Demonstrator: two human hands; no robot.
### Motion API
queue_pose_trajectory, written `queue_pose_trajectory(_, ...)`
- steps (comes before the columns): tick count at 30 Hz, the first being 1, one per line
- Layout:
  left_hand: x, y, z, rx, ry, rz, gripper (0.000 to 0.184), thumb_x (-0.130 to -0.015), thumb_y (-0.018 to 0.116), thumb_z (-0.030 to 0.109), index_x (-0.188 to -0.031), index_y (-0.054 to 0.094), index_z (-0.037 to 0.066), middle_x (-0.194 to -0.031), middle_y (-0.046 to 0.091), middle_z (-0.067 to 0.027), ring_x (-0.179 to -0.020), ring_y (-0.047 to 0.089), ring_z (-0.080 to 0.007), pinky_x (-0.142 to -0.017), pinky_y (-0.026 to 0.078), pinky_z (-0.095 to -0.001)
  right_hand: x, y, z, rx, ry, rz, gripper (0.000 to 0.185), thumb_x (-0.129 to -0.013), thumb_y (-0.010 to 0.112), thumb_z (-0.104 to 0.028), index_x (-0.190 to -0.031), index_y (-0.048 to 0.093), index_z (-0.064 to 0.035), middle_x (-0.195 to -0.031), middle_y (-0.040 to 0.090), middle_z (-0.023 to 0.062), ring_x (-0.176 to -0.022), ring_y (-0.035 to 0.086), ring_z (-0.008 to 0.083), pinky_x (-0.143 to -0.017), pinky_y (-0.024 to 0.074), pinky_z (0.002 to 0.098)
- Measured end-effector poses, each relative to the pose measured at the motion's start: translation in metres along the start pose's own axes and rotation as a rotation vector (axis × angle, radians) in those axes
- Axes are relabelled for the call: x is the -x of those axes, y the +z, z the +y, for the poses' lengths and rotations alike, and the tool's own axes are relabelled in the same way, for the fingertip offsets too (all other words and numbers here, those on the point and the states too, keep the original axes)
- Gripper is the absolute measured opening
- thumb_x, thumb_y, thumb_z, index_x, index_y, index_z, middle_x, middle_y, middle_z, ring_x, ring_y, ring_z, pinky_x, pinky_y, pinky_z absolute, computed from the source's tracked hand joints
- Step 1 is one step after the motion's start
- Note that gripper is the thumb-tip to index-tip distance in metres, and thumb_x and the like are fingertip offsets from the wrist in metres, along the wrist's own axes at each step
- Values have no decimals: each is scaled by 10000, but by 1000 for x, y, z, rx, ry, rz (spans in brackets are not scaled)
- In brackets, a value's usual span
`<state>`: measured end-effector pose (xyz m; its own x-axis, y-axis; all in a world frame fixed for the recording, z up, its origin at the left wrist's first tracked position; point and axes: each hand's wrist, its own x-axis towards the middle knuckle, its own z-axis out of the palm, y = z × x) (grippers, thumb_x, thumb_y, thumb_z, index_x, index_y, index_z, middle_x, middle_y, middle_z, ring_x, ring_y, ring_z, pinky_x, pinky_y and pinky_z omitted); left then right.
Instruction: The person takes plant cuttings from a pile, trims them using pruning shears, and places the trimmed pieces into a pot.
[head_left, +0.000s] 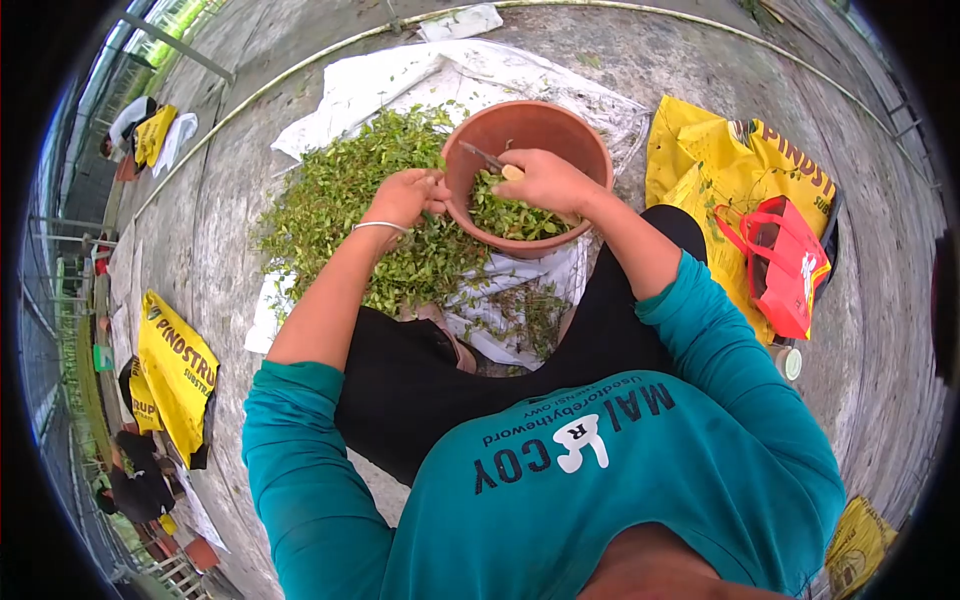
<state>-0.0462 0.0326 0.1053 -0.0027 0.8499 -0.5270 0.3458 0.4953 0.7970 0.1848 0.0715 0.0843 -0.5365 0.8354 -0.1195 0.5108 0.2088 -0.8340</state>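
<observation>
My right hand point(548, 182) is closed around what looks like pruning shears point(484, 156), over the terracotta-coloured pot point(545, 118). The metal blades point up and left, and a pale yellow handle end shows at my fingers. Inside the pot lie cut green leafy sprigs point(512, 216). By the pot's left rim my left hand point(408, 197) has its fingers pinched together, with a bit of green at them that looks like a leafy cutting; its exact shape is hidden. Below and beside this hand spreads a large heap of leafy cuttings point(335, 205) on a white sheet point(375, 80).
Yellow printed sacks point(700, 150) lie to the right, with a red bag point(790, 265) on top and a lidded container point(788, 362) nearby. Another yellow sack point(178, 365) stands left. A pipe point(290, 75) crosses behind the sheet. People point(140, 490) are at the far left.
</observation>
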Motion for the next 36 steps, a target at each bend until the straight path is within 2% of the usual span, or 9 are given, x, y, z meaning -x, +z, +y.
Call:
queue_pose_trajectory(5,0,7,0,89,32,12,256,-944,415,89,-1136,563,5,-941,671,-79,-738,628,-108,-560,428,-191,13,7,-8,103,-87,-152,311,-765,611,-301,-932,638,-39,-815,640,98,-698,569,240,-653,447,365)
queue_pose_trajectory(9,-3,13,-1,-40,86,-109,269,-942,422,89,-1167,546,10,-950,671,-74,-733,632,-112,-570,432,-190,11,12,-5,77,-72,-205,336,-761,604,-330,-935,635,-44,-813,637,92,-693,568,247,-657,450,368)
queue_pose_trajectory(20,-6,14,-2,-37,69,-154,228,-945,451,118,-1099,582,13,-922,661,-74,-746,626,-110,-615,473,-205,8,4,0,82,3,-162,340,-764,594,-344,-926,631,-47,-820,640,91,-699,568,254,-662,452,360)
queue_pose_trajectory(25,-8,11,-7,-27,-79,-159,215,-953,474,151,-1064,601,17,-876,649,-61,-730,612,-99,-625,480,-208,4,1,7,371,118,-48,338,-767,596,-346,-915,626,-43,-811,640,91,-687,568,250,-650,453,363)
queue_pose_trajectory(30,-6,13,-3,6,-56,-78,221,-957,491,192,-1047,608,27,-854,635,-46,-712,598,-97,-624,480,-205,1,1,15,505,207,-165,220,-803,628,-230,-900,588,-36,-783,600,75,-680,562,192,-647,457,333)
queue_pose_trajectory(34,-6,10,-7,62,-31,-88,231,-957,497,216,-1043,608,33,-865,630,-40,-704,592,-100,-636,480,-210,-2,10,20,16,10,-249,337,-785,597,-337,-924,628,-32,-796,637,95,-671,571,245,-633,459,355)
queue_pose_trajectory(36,-6,7,-12,42,-39,-106,230,-954,500,220,-1040,609,37,-863,630,-40,-705,592,-102,-639,481,-215,-3,13,15,-31,17,-273,335,-785,599,-331,-926,627,-29,-803,638,97,-673,570,244,-633,458,353)
